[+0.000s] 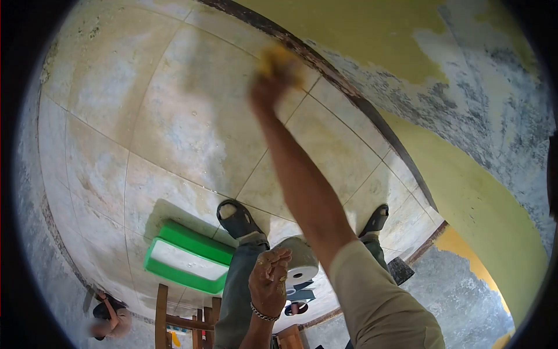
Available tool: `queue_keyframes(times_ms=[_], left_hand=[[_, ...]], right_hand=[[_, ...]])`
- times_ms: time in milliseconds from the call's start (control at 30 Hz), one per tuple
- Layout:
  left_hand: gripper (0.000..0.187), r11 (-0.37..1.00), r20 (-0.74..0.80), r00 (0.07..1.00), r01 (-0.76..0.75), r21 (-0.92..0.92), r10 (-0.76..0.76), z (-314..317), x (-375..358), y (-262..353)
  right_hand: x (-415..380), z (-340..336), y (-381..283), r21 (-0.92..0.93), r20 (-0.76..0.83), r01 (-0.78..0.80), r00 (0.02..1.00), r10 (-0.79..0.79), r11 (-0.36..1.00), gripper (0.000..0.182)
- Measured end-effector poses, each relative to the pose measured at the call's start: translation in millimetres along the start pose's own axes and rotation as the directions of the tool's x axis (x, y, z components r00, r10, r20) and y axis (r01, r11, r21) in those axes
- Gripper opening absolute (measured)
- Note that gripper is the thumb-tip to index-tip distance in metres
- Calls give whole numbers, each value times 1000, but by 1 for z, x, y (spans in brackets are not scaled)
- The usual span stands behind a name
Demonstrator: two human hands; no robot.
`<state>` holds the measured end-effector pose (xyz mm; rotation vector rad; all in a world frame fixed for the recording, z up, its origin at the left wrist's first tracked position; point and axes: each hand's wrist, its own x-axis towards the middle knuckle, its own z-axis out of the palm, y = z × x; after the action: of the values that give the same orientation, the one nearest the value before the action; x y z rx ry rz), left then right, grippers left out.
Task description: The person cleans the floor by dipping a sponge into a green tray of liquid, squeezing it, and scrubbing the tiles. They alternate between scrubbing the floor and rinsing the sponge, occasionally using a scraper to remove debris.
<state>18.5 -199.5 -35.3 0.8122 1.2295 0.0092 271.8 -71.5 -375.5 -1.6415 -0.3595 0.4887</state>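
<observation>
My right hand (272,88) reaches far forward at the top middle, low over the tiled floor and near the foot of the wall. Its fingers are closed round a yellow object (280,60), which is blurred by motion. Closer to my body is my left hand (269,281), with a chain bracelet at its wrist. Its fingers are curled and pressed together, with pale crumbly residue on them. What they hold, if anything, is too small to tell. Wet-looking patches show on the floor tiles (180,116).
A green tray (189,256) with a white inside lies left of my sandalled foot (238,218). Behind my left hand is a grey round container (301,262). Wooden furniture (161,314) stands at the bottom. Another person (113,319) is at the lower left. A peeling wall (465,99) rises at right.
</observation>
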Motion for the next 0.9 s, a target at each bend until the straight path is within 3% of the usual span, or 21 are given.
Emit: queue_keyframes(times_ms=[33, 67, 100, 133, 167, 200, 233, 267, 333, 400, 500, 533, 567, 600, 633, 733, 767, 800, 867, 900], left_hand=[[17, 1000, 4, 1000, -2, -7, 2, -4, 1, 6], [16, 990, 9, 1000, -27, 141, 26, -6, 0, 14], [16, 957, 16, 999, -53, 286, 51, -9, 0, 20], [16, 958, 16, 998, -56, 282, 54, -12, -1, 18], [16, 980, -29, 999, 21, 200, -15, -13, -3, 12], [16, 964, 6, 998, -66, 257, 66, -12, -4, 15], [16, 938, 42, 988, -154, 311, 148, -12, -6, 18], [16, 902, 77, 971, -240, 358, 228, -11, -6, 21], [17, 998, -25, 999, -32, 61, 34, -5, -6, -1], [18, 998, -17, 999, -35, 45, 36, 1, -9, -12], [19, 994, 6, 999, -40, 106, 40, 10, -15, -25], [19, 993, 8, 999, -36, 112, 35, 14, -18, -29], [18, 988, 23, 998, -59, 142, 56, 18, -21, -32], [17, 981, 38, 996, -81, 175, 76, 21, -23, -35], [17, 979, 39, 997, -77, 189, 71, 23, -25, -40], [17, 958, 51, 997, -69, 280, 57, 31, -34, -50], [17, 943, 84, 996, -33, 332, 5, 32, -37, -48], [17, 923, 110, 993, 0, 384, -46, 34, -39, -47], [18, 918, 115, 993, -9, 396, -40, 31, -42, -53], [18, 919, 125, 992, -24, 394, -28, 30, -43, -55]], right_hand=[[26, 66, -18, -628, -134, -108, 991, 29, 771, 60], [50, 120, -31, -499, -58, -101, 995, 83, 861, 57], [72, 150, -79, -457, 81, -183, 966, 245, 870, 55], [95, 179, -91, -378, 149, -252, 933, 327, 891, 47], [99, 189, -112, -218, 114, -246, 955, 275, 944, 37], [92, 189, -119, -227, 125, -243, 953, 276, 943, 37], [84, 184, -125, 5, 169, -287, 945, 282, 958, 34], [74, 163, -141, 137, 179, -390, 914, 365, 911, 33], [44, 110, -166, 381, 253, -545, 838, 483, 747, 35], [-3, 34, -154, 546, 370, -622, 780, 505, 561, 34], [-91, -98, -158, 521, 173, -630, 739, 651, 576, 21], [-122, -159, -143, 380, 144, -708, 680, 719, 595, 24], [-158, -215, -128, 54, 49, -658, 753, 656, 751, 32], [-193, -271, -113, -299, -48, -568, 812, 582, 767, 41], [-211, -299, -137, 56, -218, -692, 695, 685, 720, 43], [-293, -452, -85, -1, -538, -697, 605, 587, 717, 39], [-289, -464, -107, -87, -521, -726, 617, 590, 682, 36], [-295, -494, -95, -246, -574, -834, 536, 619, 495, 39], [-300, -513, -57, -626, -683, -763, 637, 358, 163, 46], [-308, -525, -33, -620, -683, -767, 631, 369, 165, 46]])
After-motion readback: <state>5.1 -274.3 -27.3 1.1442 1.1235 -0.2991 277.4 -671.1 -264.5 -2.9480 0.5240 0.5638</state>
